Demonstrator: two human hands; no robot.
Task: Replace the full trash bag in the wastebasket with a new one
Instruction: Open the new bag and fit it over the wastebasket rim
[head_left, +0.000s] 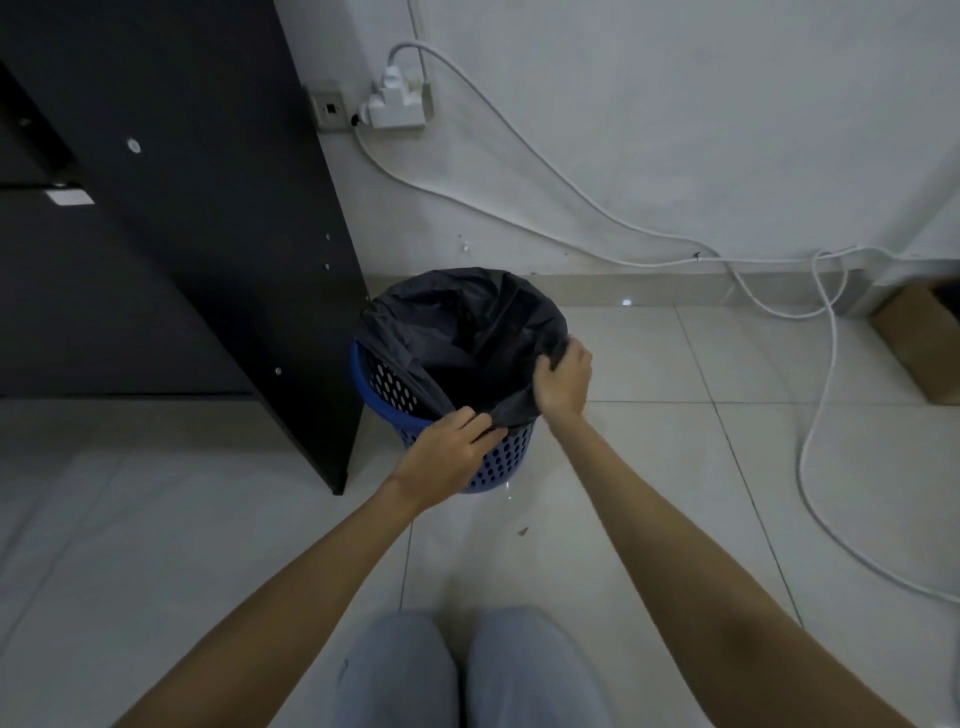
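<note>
A blue perforated wastebasket (384, 382) stands on the tiled floor beside a dark desk panel. A black trash bag (457, 317) lines it, its edge folded over the far and right rim, while the left rim shows bare blue plastic. My left hand (444, 457) pinches the bag's edge at the near rim. My right hand (563, 382) grips a bunched fold of the bag at the right rim. The inside of the bag is dark and its contents cannot be made out.
A dark desk side panel (218, 223) stands just left of the basket. White cables (821, 395) trail from a wall socket (397, 104) across the floor at right. A cardboard box (919, 338) sits at the far right. My knees (467, 670) are at the bottom edge.
</note>
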